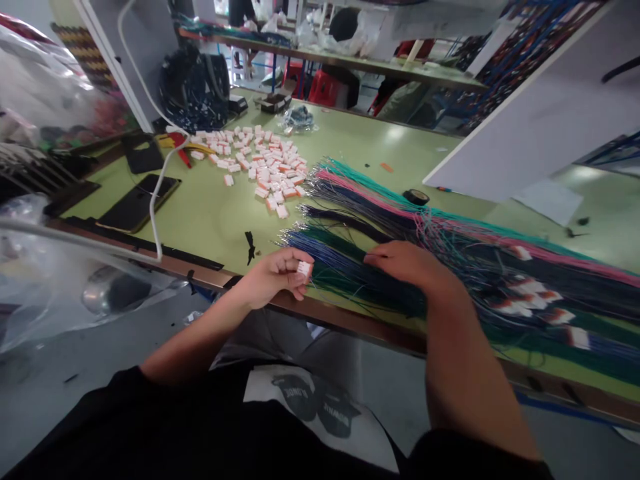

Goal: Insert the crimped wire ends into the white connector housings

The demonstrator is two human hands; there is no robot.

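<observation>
My left hand (273,275) is at the table's front edge, its fingers closed on a small white connector housing (303,269). My right hand (407,263) lies on a wide spread of thin wires (380,220) in blue, green, black, pink and teal, its fingertips pinching at the dark green and blue strands. Whether a wire is lifted between the fingers is unclear. The stripped wire ends (300,233) point left toward my left hand. Farther right, several wires end in white and orange connectors (530,297).
A heap of loose white and orange connector housings (260,163) lies at the far middle of the green table (210,213). A dark phone (139,202) with a white cable (157,200), a tape roll (416,197) and a white panel (540,127) stand around.
</observation>
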